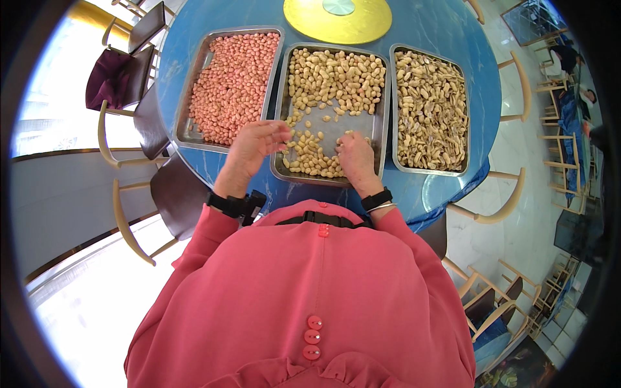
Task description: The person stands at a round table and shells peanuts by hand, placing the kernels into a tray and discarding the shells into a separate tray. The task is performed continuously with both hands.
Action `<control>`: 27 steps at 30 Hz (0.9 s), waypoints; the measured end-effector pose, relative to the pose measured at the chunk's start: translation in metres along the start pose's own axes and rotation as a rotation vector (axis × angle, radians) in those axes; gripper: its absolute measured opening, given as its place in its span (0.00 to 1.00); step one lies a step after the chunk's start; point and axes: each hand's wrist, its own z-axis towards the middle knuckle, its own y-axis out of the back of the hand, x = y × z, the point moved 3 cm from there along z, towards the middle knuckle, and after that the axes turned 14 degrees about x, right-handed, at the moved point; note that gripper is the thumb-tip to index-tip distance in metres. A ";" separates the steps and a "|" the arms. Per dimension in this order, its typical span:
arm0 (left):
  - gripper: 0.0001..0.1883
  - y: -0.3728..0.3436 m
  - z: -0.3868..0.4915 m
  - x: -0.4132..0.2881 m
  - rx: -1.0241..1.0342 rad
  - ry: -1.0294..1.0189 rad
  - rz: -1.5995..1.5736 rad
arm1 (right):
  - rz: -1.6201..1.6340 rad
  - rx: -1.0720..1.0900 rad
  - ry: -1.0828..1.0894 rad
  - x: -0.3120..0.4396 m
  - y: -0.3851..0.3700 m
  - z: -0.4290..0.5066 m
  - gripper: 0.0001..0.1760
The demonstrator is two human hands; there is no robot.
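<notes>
My left hand [257,148] is raised over the left rim of the middle metal tray [366,127], its fingers loosely curled and slightly apart. Nothing shows in its palm. My right hand [358,157] reaches down into the same tray, with fingertips among unshelled peanuts [313,156]; whether they pinch one is hidden. More unshelled peanuts [337,72] fill the tray's far half. Shelled pink-skinned peanuts [237,80] lie in the left metal tray [186,137]. Broken peanut shells [429,111] heap up in the right metal tray [394,104].
The trays stand on a round blue marble-patterned table [436,29]. Beyond them is a yellow turntable [338,31] with a glass centre. Wooden chairs [182,194] flank the table, one bearing a dark purple cloth [107,80]. Other people sit far off at the right.
</notes>
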 end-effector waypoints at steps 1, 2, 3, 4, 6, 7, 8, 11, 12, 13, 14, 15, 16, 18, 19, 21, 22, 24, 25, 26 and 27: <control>0.14 -0.006 0.000 0.004 0.026 0.007 0.033 | -0.013 -0.014 0.012 0.001 -0.003 0.002 0.06; 0.14 -0.012 0.000 0.008 0.045 0.019 0.068 | -0.026 -0.023 0.020 0.001 -0.006 0.004 0.06; 0.14 -0.016 0.001 0.011 0.052 0.031 0.085 | -0.037 -0.024 0.016 0.000 -0.008 0.005 0.06; 0.14 -0.019 0.002 0.014 0.051 0.047 0.105 | -0.033 -0.035 0.038 0.000 -0.009 0.006 0.07; 0.13 -0.025 0.002 0.021 0.066 0.063 0.138 | -0.023 -0.039 0.055 -0.002 -0.009 0.007 0.08; 0.13 -0.026 0.002 0.024 0.074 0.091 0.135 | 0.009 -0.041 0.056 -0.002 -0.009 0.008 0.08; 0.12 -0.028 0.002 0.027 0.093 0.111 0.129 | 0.041 -0.041 0.055 -0.003 -0.009 0.007 0.08; 0.12 -0.033 0.002 0.034 0.100 0.142 0.146 | 0.085 -0.075 0.059 -0.005 -0.008 0.007 0.08; 0.12 -0.035 0.002 0.036 0.093 0.147 0.159 | 0.091 -0.084 0.056 -0.006 -0.009 0.006 0.07; 0.11 -0.037 0.002 0.039 0.088 0.162 0.176 | 0.069 -0.102 0.058 -0.007 -0.009 0.006 0.07; 0.11 -0.039 0.003 0.041 0.081 0.175 0.195 | 0.048 -0.113 0.057 -0.008 -0.009 0.007 0.06; 0.11 -0.041 0.003 0.042 0.083 0.180 0.210 | 0.030 -0.132 0.065 -0.008 -0.009 0.007 0.05; 0.11 -0.042 0.002 0.043 0.077 0.190 0.218 | 0.014 -0.113 0.057 -0.009 -0.010 0.007 0.04; 0.12 -0.045 0.002 0.044 0.079 0.199 0.229 | -0.017 -0.094 0.058 -0.010 -0.009 0.006 0.03; 0.12 -0.046 0.002 0.044 0.087 0.194 0.233 | -0.020 -0.098 0.071 -0.009 -0.008 0.006 0.03; 0.12 -0.049 0.001 0.044 0.077 0.208 0.249 | -0.019 -0.062 0.057 -0.006 -0.003 0.005 0.04; 0.12 -0.051 0.002 0.044 0.094 0.205 0.255 | 0.165 -0.095 0.102 -0.004 0.003 0.004 0.05; 0.12 -0.056 0.003 0.044 0.116 0.213 0.270 | 0.543 -0.066 0.096 -0.001 0.014 -0.001 0.06; 0.12 -0.059 0.005 0.044 0.125 0.216 0.235 | 0.711 -0.044 0.092 0.002 0.020 -0.004 0.06; 0.12 -0.062 0.006 0.044 0.142 0.209 0.198 | 0.877 -0.016 0.074 0.006 0.025 -0.009 0.06; 0.12 -0.063 0.008 0.044 0.155 0.207 0.163 | 1.048 0.006 0.080 0.011 0.029 -0.012 0.06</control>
